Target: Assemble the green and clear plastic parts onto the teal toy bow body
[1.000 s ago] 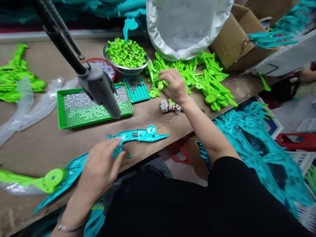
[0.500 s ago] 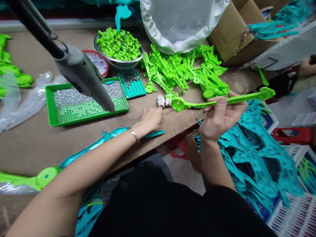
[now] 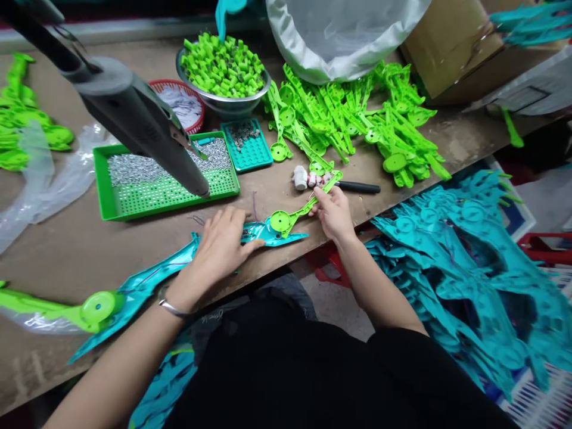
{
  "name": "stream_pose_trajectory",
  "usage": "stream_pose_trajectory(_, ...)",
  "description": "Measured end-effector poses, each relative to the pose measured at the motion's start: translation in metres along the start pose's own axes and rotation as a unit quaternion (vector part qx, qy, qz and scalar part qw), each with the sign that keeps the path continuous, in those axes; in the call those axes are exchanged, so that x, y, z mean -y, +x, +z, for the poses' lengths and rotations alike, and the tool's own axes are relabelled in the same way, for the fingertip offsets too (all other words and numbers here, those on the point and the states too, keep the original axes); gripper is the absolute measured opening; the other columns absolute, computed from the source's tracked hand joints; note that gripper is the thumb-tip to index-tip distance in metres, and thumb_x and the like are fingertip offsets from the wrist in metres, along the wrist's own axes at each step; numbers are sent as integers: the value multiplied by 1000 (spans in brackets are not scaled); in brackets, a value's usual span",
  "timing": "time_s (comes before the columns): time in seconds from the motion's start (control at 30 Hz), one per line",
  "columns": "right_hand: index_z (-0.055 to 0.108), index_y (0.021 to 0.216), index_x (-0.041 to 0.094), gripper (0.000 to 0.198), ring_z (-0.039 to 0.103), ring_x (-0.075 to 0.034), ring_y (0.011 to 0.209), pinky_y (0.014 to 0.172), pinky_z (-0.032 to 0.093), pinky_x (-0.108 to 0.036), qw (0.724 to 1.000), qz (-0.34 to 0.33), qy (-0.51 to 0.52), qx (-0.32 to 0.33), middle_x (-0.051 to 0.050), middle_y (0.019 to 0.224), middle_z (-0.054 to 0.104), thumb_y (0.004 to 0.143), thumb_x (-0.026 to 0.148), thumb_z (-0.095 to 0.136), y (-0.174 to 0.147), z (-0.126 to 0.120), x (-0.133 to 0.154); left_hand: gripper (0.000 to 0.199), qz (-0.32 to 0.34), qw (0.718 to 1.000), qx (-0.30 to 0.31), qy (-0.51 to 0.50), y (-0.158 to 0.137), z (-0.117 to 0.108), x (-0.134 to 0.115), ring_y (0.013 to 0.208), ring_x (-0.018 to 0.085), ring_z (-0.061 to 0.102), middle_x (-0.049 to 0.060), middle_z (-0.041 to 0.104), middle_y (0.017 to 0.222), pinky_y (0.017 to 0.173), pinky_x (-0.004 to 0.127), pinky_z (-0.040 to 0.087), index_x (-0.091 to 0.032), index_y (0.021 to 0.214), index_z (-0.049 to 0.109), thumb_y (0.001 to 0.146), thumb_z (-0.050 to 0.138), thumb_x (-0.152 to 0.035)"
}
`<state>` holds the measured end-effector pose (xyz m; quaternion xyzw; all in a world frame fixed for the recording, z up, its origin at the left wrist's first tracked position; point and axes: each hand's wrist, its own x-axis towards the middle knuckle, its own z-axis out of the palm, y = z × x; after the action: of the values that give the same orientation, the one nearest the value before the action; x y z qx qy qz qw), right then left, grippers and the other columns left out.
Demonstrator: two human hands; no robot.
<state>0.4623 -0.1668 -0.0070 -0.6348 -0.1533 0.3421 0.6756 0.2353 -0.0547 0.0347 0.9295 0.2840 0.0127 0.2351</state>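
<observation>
My left hand (image 3: 226,241) lies on a long turquoise plastic part (image 3: 152,277) at the table's front edge, fingers stretched out and thumb apart. Thin purple wires show along this part. My right hand (image 3: 333,214) pinches a slim light-green plastic arm (image 3: 304,211). The arm's round end rests on or just above the turquoise part's right end; contact cannot be told. Just behind my right hand lies a tool with a black handle (image 3: 360,187) and a white-and-red wrapped end (image 3: 301,177). Another green arm (image 3: 96,310) sits at the turquoise part's left end.
A grey hanging tool (image 3: 147,131) reaches over a green basket (image 3: 167,205) of small metal pieces. Behind are a teal tray (image 3: 250,156), a red basket (image 3: 202,122), a metal bowl (image 3: 232,102) and piled green arms (image 3: 322,119). Turquoise parts (image 3: 447,250) are heaped at right.
My right hand has brought the green arm down and left to the turquoise part. My left hand has moved left and down from beside the wrapped tool onto that part.
</observation>
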Motion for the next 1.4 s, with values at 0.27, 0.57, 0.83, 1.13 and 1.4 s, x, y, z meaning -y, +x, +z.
stream_pose_trajectory(0.27, 46, 92, 25, 56, 52, -8, 43, 45, 51, -23, 997, 61, -26, 38, 12, 57, 55, 63, 55, 84, -10, 16, -3, 39, 26, 999, 33, -18, -24, 8, 27, 102, 31, 58, 9, 64, 109, 84, 43, 44, -19, 114, 60, 86, 69, -44)
stream_pose_trajectory(0.57, 43, 94, 24, 61, 55, -7, 41, 43, 54, -21, 991, 113, -18, 75, 14, 54, 57, 61, 54, 85, -34, 42, -11, 41, 51, 997, 43, -45, -65, -7, 58, 104, 30, 58, 8, 67, 112, 89, 45, 44, -20, 120, 60, 89, 65, -46)
stream_pose_trajectory(0.83, 40, 92, 25, 61, 58, -9, 40, 44, 56, -22, 985, 104, -70, 119, 13, 52, 58, 63, 56, 84, -40, 59, -13, 42, 64, 995, 55, -48, -78, -12, 67, 109, 30, 59, 10, 66, 117, 94, 45, 45, -19, 121, 60, 91, 63, -47)
stream_pose_trajectory(1.13, 38, 92, 26, 59, 59, -10, 42, 44, 56, -22, 981, 118, -93, 121, 13, 51, 57, 65, 54, 82, -42, 66, -14, 39, 65, 997, 44, -25, -82, -14, 66, 108, 31, 59, 11, 66, 118, 90, 46, 45, -21, 122, 59, 93, 60, -47)
stream_pose_trajectory(1.4, 38, 92, 25, 55, 60, -11, 40, 41, 56, -23, 975, 130, -141, 115, 12, 53, 59, 68, 53, 78, -45, 60, -14, 39, 69, 997, 40, -26, -83, -11, 68, 108, 32, 59, 12, 66, 116, 90, 46, 45, -20, 121, 59, 93, 58, -47)
